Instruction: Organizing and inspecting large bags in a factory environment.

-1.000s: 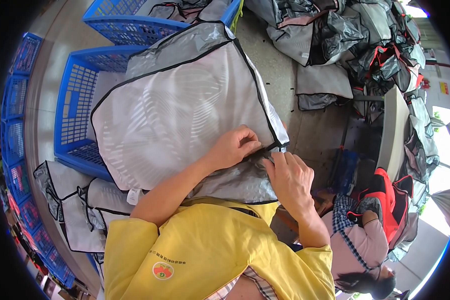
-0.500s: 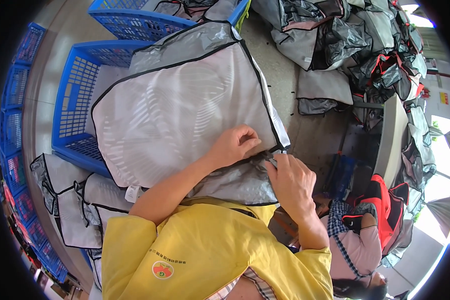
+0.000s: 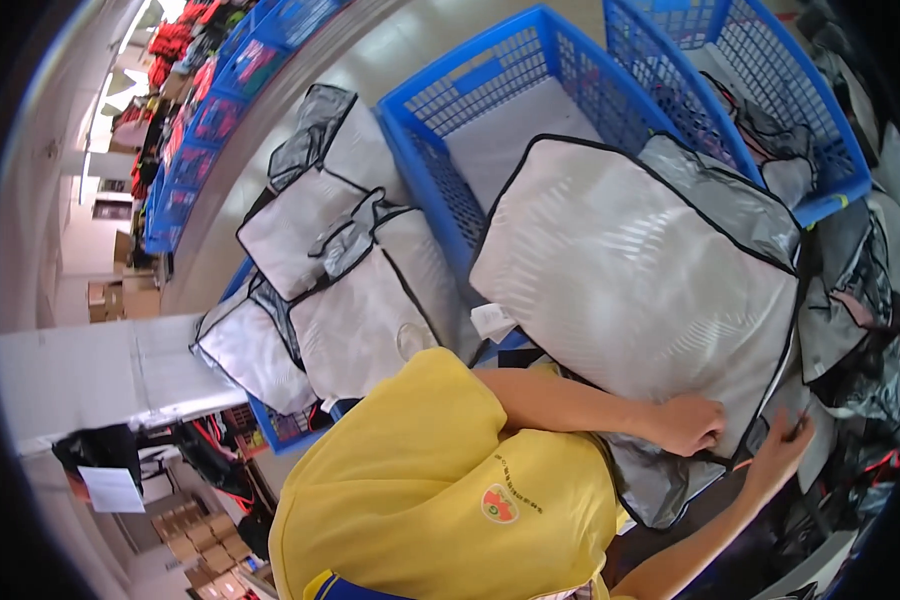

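Note:
A large pale bag (image 3: 630, 270) with black edging, silvery grey flaps and a white label lies across my front, partly over a blue crate. My left hand (image 3: 688, 425) rests on its lower right part with fingers curled. What those fingers pinch, if anything, is hidden. My right hand (image 3: 782, 455) is just off the bag's right corner, its fingers bent around a small dark thing that I cannot make out. A thin orange strip shows beside the right hand's wrist. The bag's grey lower flap (image 3: 655, 485) hangs below my left forearm.
The blue crate (image 3: 470, 75) stands beyond the bag, and a second blue crate (image 3: 820, 205) holds more bags. Several similar pale bags (image 3: 355, 320) lie piled at left. Grey bags (image 3: 850, 330) heap up at right. Stacked cartons (image 3: 195, 540) stand at lower left.
The view has swung left, so the bag and my hands appear farther right. My right hand has come away from the bag's corner; my left hand stays on the bag, curled tighter.

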### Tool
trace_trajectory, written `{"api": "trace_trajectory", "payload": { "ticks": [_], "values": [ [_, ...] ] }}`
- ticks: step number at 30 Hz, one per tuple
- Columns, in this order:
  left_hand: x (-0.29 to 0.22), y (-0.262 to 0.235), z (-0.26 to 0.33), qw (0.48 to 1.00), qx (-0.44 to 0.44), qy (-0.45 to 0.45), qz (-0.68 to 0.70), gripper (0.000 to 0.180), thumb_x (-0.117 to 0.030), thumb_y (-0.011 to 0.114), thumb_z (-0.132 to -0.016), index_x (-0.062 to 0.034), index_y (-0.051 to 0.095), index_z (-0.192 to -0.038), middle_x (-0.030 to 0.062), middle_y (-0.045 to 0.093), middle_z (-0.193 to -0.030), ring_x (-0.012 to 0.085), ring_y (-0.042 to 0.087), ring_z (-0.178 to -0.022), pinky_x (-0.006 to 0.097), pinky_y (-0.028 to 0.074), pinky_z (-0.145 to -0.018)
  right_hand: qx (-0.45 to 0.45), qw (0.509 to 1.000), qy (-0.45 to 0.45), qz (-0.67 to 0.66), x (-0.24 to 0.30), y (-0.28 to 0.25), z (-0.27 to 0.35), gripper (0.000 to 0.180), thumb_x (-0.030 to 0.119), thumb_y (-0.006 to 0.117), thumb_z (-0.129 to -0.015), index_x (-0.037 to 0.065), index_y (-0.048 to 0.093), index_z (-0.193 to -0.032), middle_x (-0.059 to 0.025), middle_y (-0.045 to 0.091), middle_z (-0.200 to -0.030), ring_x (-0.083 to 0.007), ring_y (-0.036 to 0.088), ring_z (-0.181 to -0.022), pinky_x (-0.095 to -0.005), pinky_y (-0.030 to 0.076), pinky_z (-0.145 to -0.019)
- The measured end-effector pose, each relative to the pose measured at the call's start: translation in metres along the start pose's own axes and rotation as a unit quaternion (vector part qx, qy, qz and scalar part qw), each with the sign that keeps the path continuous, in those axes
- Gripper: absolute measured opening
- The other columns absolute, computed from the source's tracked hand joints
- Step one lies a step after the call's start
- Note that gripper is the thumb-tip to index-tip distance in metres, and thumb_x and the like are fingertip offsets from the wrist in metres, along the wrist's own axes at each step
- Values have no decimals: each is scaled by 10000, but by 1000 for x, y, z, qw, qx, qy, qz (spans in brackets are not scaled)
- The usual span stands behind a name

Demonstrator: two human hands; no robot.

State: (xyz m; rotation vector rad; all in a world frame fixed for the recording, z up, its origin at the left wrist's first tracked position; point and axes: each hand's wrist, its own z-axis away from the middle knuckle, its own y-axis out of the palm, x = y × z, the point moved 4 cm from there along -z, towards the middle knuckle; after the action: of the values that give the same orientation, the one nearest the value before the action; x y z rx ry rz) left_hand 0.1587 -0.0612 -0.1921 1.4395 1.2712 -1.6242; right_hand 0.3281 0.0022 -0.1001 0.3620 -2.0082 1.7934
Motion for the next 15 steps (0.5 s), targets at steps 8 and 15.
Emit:
{"api": "trace_trajectory", "payload": {
  "ticks": [8,15],
  "values": [
    [-53,-128,75,996,-84,16,-14,142,-39,697,-787,-82,619,-899,94,612,-885,340,611,-937,459,467,-807,126,982,82,111,-26,76,-24,604,459,656,-974,43,530,-1394,-238,664,-1279,-424,665,-1125,-474,501,-949],
    [69,-331,241,724,-539,-289,-320,446,-253,663,-979,11,526,-1311,213,592,-1246,388,591,-1112,450,467,-969,54,996,63,12,-78,88,-27,557,430,681,-975,-16,593,-1296,-226,690,-1201,-373,692,-1017,-431,515,-885]
  ]
}}
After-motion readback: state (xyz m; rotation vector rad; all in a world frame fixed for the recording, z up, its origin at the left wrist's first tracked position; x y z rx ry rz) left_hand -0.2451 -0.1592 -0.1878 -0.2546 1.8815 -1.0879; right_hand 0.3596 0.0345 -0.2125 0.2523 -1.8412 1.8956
